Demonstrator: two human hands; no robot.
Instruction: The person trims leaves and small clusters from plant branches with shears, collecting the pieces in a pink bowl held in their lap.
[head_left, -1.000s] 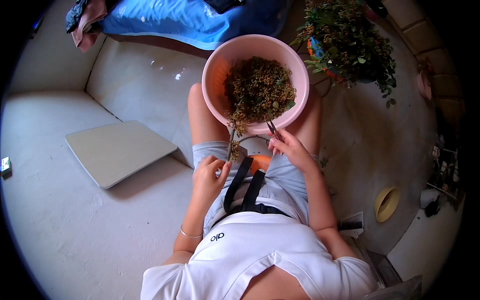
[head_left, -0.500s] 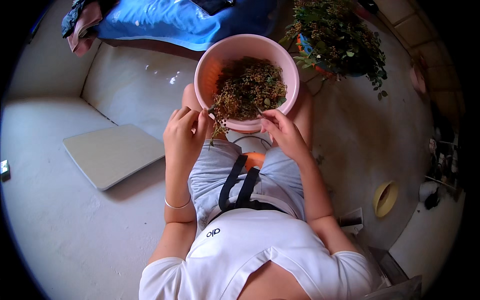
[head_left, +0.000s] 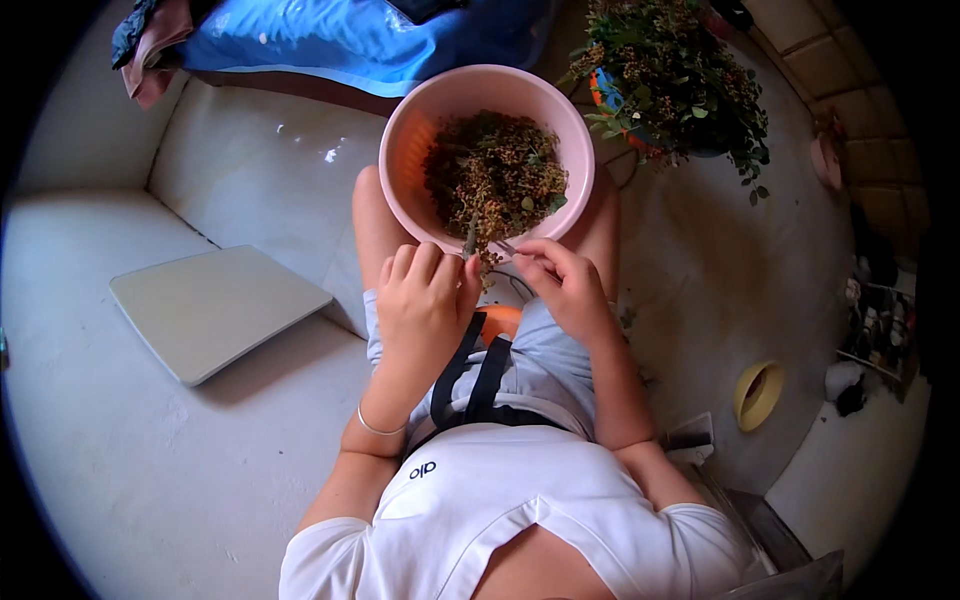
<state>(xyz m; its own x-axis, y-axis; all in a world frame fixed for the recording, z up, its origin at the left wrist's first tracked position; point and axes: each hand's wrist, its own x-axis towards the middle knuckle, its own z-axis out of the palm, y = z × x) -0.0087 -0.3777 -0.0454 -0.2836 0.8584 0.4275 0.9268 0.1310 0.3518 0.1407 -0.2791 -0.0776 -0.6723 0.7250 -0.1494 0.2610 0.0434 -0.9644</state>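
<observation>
Between my knees stands a pink basin (head_left: pixel 393 180), part filled with small brownish berry clusters (head_left: pixel 490 165) and some green leaves. My left hand (head_left: pixel 425 295) is closed at the near rim, pinching a stalk of a berry sprig (head_left: pixel 485 225). The sprig hangs partly over the rim, berries on both sides of the fingertips. Beside it, my right hand (head_left: pixel 565 285) is closed around a slim, dark pointed tool (head_left: pixel 507 247). Its tip is close to the sprig; most of the tool is hidden in the fingers, so its kind is unclear.
A container at the far right is heaped with leafy berry branches (head_left: pixel 680 90). A pale flat board (head_left: pixel 220 310) lies left, and a yellow bowl (head_left: pixel 758 396) stands right. Blue cloth (head_left: pixel 310 45) covers something low at the back.
My left hand has moved right and nearer with the sprig, from the basin's left side to its near rim. My right hand has come slightly nearer, its tool now beside the sprig.
</observation>
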